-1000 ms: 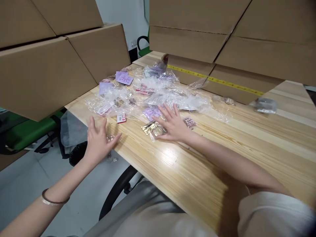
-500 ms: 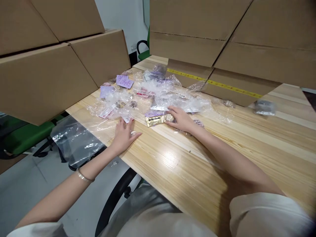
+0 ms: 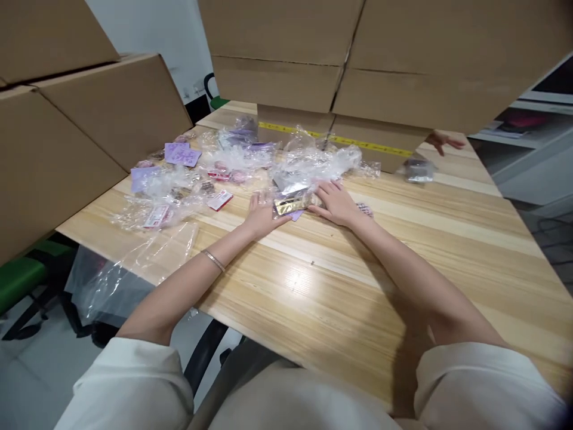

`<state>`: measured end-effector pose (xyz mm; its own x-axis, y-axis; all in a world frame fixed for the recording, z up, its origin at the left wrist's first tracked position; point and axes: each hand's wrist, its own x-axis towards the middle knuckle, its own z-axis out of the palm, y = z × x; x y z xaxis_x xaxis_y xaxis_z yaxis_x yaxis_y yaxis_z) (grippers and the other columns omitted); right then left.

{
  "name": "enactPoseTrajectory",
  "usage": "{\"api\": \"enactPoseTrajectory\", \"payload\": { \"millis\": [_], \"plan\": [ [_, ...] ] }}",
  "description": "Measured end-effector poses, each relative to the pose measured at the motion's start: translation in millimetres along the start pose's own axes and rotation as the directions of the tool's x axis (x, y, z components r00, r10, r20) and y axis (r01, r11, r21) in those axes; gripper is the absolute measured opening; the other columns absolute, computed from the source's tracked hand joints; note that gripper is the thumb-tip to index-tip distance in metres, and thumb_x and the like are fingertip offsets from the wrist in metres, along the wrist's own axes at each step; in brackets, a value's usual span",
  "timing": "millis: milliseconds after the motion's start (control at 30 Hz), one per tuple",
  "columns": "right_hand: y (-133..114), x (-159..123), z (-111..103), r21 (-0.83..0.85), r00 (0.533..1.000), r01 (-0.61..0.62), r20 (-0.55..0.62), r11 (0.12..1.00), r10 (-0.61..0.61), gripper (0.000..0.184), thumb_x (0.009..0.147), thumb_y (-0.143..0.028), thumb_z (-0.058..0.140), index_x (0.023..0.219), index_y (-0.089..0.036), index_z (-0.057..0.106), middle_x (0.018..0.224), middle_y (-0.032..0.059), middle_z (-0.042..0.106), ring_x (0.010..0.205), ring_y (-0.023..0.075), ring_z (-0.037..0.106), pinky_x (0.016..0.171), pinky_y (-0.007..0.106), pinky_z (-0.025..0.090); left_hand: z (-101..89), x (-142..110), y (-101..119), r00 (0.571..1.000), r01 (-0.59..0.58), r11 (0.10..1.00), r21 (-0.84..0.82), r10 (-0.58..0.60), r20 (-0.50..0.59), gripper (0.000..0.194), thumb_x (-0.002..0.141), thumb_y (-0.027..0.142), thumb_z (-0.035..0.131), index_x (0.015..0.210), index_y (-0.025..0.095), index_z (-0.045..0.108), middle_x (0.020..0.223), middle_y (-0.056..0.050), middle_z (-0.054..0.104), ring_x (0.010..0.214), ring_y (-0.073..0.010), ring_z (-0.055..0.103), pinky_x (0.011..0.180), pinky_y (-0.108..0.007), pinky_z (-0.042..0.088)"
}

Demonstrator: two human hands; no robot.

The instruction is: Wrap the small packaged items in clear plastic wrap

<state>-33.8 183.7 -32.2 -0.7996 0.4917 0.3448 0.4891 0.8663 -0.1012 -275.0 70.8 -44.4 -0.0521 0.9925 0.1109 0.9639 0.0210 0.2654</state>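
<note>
My left hand (image 3: 262, 216) lies at the left end of a gold foil sachet (image 3: 285, 206), fingers apart and thumb stretched along its near side. At the sachet's other end, my right hand (image 3: 335, 204) rests with fingers spread, touching the edge of a crumpled clear plastic heap (image 3: 313, 164). Whether either hand presses on the sachet I cannot tell. A bit of purple card (image 3: 296, 215) shows beneath the sachet. Just left of my left hand is a small red-and-white packet (image 3: 220, 200). A checkered item (image 3: 364, 209) pokes out beyond my right wrist.
More clear wrappers (image 3: 172, 185) and purple cards (image 3: 181, 154) cover the table's left side. Cardboard boxes (image 3: 277, 83) wall the back and left. Another person's hand (image 3: 443, 142) reaches in at the back right, near a grey plastic packet (image 3: 418, 171). A plastic bag (image 3: 111, 286) hangs off the left edge.
My left hand has moved right from the wrappers to the gold sachet. The red-and-white packet now lies apart on the table. The view has turned right, and another person's hand has appeared.
</note>
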Motion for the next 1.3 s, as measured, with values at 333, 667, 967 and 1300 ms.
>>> {"api": "enactPoseTrajectory", "payload": {
  "millis": [333, 667, 967, 1300],
  "plan": [
    [17.3, -136.2, -31.5, 0.031, 0.880, -0.472, -0.037, 0.881, 0.473, 0.071, 0.096, -0.056, 0.041, 0.149, -0.009, 0.040, 0.148, 0.0236, 0.050, 0.138, 0.0413, 0.044, 0.110, 0.063, 0.035, -14.9, -27.1, 28.3, 0.878, -0.150, 0.982, -0.113, 0.080, -0.472, 0.069, 0.083, 0.046, 0.062, 0.141, 0.018, 0.037, 0.157, -0.021, 0.030, 0.151, -0.0342, 0.018, 0.122, -0.058, 0.011],
    [-16.6, -89.2, -14.6, 0.183, 0.935, -0.335, -0.060, 0.924, 0.351, 0.042, 0.100, -0.033, 0.034, 0.120, -0.020, 0.069, 0.128, 0.0109, 0.067, 0.122, 0.0265, 0.058, 0.112, 0.049, 0.039, 24.3, -7.4, 114.0, 0.820, -0.567, 0.820, 0.081, 0.571, -0.043, 0.053, 0.101, 0.038, 0.044, 0.150, 0.019, 0.044, 0.158, -0.015, 0.038, 0.150, -0.0346, 0.026, 0.121, -0.059, 0.019],
    [87.0, -32.1, -16.1, 0.184, 0.829, -0.484, -0.218, 0.856, 0.515, 0.034, 0.087, -0.027, 0.053, 0.115, -0.020, 0.071, 0.152, 0.0135, 0.044, 0.143, 0.0362, 0.036, 0.113, 0.062, 0.029, 17.1, 30.1, 72.2, 0.897, -0.432, 0.898, 0.078, 0.438, -0.069, 0.044, 0.102, 0.030, 0.037, 0.137, 0.021, 0.061, 0.152, -0.010, 0.048, 0.146, -0.0348, 0.035, 0.117, -0.059, 0.025],
    [85.2, 1.2, -14.5, 0.203, 0.827, -0.465, -0.248, 0.862, 0.505, 0.041, 0.098, -0.028, 0.038, 0.127, -0.016, 0.065, 0.137, 0.0127, 0.062, 0.138, 0.0270, 0.047, 0.119, 0.054, 0.029, 11.1, 41.7, 53.7, 0.915, -0.320, 0.940, 0.117, 0.339, -0.220, 0.040, 0.097, 0.027, 0.041, 0.127, 0.019, 0.066, 0.149, -0.014, 0.050, 0.146, -0.0374, 0.031, 0.119, -0.061, 0.016]
  ]
}}
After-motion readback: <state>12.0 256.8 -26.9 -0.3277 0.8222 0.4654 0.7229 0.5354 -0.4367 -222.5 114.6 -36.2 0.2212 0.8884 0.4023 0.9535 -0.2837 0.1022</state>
